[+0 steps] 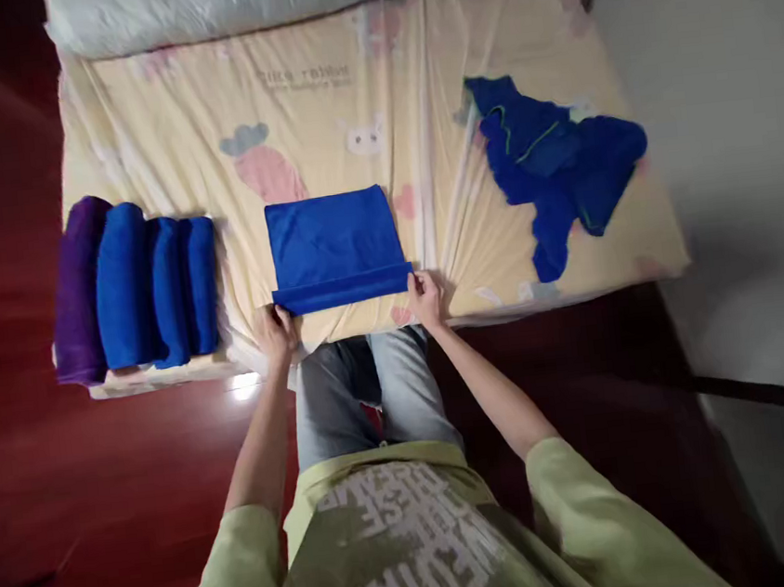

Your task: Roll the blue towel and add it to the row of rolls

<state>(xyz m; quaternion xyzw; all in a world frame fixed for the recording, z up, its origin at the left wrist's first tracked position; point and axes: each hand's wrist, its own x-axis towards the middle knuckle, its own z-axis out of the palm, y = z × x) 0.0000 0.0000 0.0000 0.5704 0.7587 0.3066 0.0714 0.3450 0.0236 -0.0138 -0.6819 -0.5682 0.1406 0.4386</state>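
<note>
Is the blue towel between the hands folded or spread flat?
Folded: the blue towel is a neat rectangle, its near edge rolled up where both hands grip.

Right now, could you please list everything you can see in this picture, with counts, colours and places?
flat folded blue towel: one, blue, middle of the mattress, near edge rolled up
rolled blue towels: three, blue, side by side at the mattress's left edge
rolled purple towel: one, purple, leftmost of the row
crumpled blue cloths: a heap, blue, right side of the mattress
yellow cartoon-print sheet: one, pale yellow, covering the mattress
grey pillow: grey, far end
left hand: fingers on the roll's left end
right hand: fingers on the roll's right end
</note>
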